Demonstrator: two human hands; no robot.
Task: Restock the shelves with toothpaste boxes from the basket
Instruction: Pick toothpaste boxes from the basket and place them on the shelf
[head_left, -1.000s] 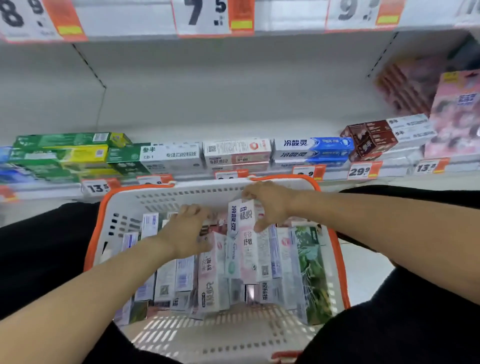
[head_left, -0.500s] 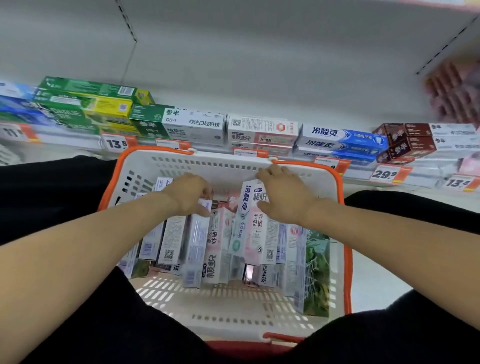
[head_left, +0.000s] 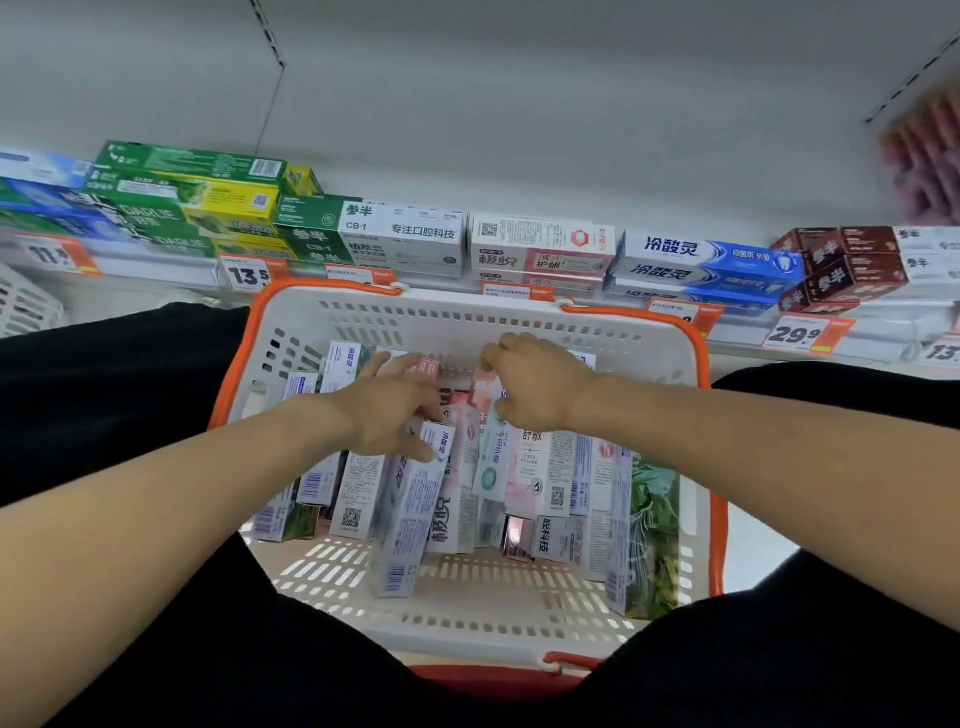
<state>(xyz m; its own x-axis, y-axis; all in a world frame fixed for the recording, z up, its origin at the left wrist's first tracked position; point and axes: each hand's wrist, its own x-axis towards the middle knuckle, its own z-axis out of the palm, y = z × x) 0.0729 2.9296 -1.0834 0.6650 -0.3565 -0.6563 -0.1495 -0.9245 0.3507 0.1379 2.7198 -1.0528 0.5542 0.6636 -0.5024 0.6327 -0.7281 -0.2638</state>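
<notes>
Two hands are down inside the basket, so the step in hand looks like sorting and picking, before any box goes up to the shelf. The left hand lies over the boxes toward the basket's left half, fingers fairly straight and reaching toward the far wall, thumb resting against a white and blue box that leans up out of the pile; I cannot tell whether it truly grips anything. The right hand is curled over the top ends of the pink and white boxes at the basket's middle, fingers bent down as if pinching one, though the fingertips are hidden from view.

The toothpaste boxes stand on end, packed side by side across the middle of the basket, with a green leafy-print box against its right wall.

Judging from this, the next move calls for freeing one box from its tight neighbours, lifting it straight up over the orange rim, and matching it to its own row beyond the basket's far wall.

Beyond that far wall the shelf carries green and yellow boxes to the left, white and green ones and pink and white ones near the middle, blue and white ones and brown ones to the right, with price tags along its edge.

The crowding may drag neighbouring boxes up with the chosen one, and the rim and handle sit just before the shelf edge.
</notes>
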